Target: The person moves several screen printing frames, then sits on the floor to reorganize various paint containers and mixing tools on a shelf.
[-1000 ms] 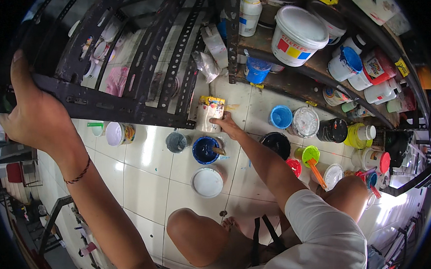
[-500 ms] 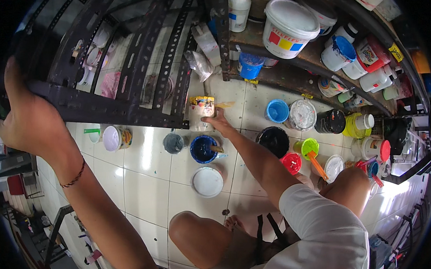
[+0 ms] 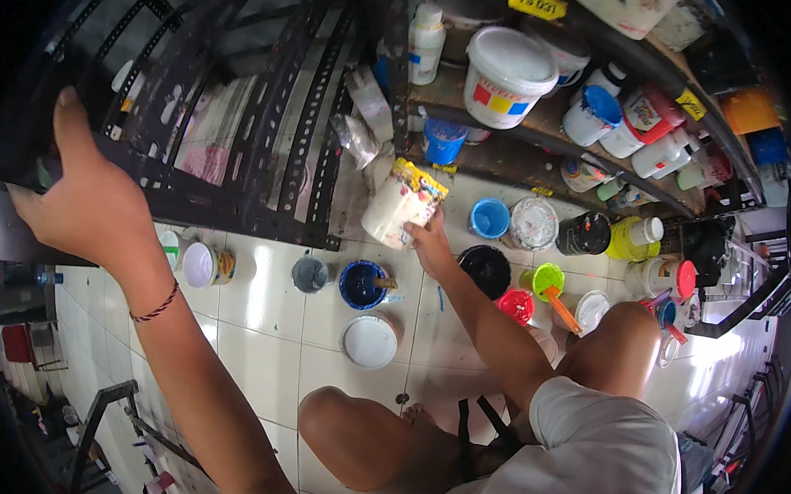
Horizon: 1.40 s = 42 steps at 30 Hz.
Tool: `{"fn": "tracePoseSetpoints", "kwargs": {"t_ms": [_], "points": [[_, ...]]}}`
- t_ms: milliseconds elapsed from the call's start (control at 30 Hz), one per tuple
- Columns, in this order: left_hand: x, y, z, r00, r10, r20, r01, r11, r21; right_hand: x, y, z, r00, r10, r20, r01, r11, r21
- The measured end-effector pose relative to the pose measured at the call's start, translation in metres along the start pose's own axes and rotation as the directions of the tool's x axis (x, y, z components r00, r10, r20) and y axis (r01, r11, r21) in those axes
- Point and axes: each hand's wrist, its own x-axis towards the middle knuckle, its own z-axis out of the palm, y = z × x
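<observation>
My left hand [image 3: 89, 203] grips the dark metal frame of a slotted rack [image 3: 231, 122] at the upper left; a thin cord bracelet circles that wrist. My right hand [image 3: 431, 241] is shut on a white paint-stained jar [image 3: 400, 204] with a yellow-smeared top, held tilted above the white tiled floor [image 3: 266, 323]. Just below it stands an open tub of dark blue paint [image 3: 362, 284] with a stick in it, and a white lid [image 3: 370, 342] lies nearer my bare knees.
Open pots sit on the floor: light blue [image 3: 489, 217], black [image 3: 485, 265], red [image 3: 515, 305], green with an orange brush [image 3: 547, 281]. A grey cup [image 3: 309, 273] stands left. Shelves [image 3: 532, 135] at the upper right hold a white bucket [image 3: 504, 74] and bottles.
My right hand has lifted the stained jar up off the floor and tilted it. My left hand stays on the rack frame, and the view has shifted slightly.
</observation>
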Motion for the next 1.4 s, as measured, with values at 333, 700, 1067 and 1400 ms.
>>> {"fn": "tracePoseSetpoints", "kwargs": {"t_ms": [333,700,1067,1400], "points": [[-0.001,0.033,-0.006,0.980,-0.179,0.083,0.175,0.983,0.052,-0.056,-0.073,0.001,0.979,-0.205,-0.014,0.202,0.972,-0.119],[0.009,0.033,-0.020,0.949,-0.280,0.149,0.272,0.960,0.072,-0.130,-0.217,0.074,0.911,-0.389,0.137,0.395,0.919,-0.016],[0.009,0.036,-0.023,0.924,-0.310,0.223,0.321,0.947,-0.015,-0.166,-0.443,0.273,0.374,-0.812,0.449,0.923,0.370,-0.100],[0.008,0.037,-0.023,0.942,-0.277,0.192,0.282,0.959,0.002,-0.130,-0.460,0.296,0.357,-0.894,0.270,0.931,0.363,-0.029]]}}
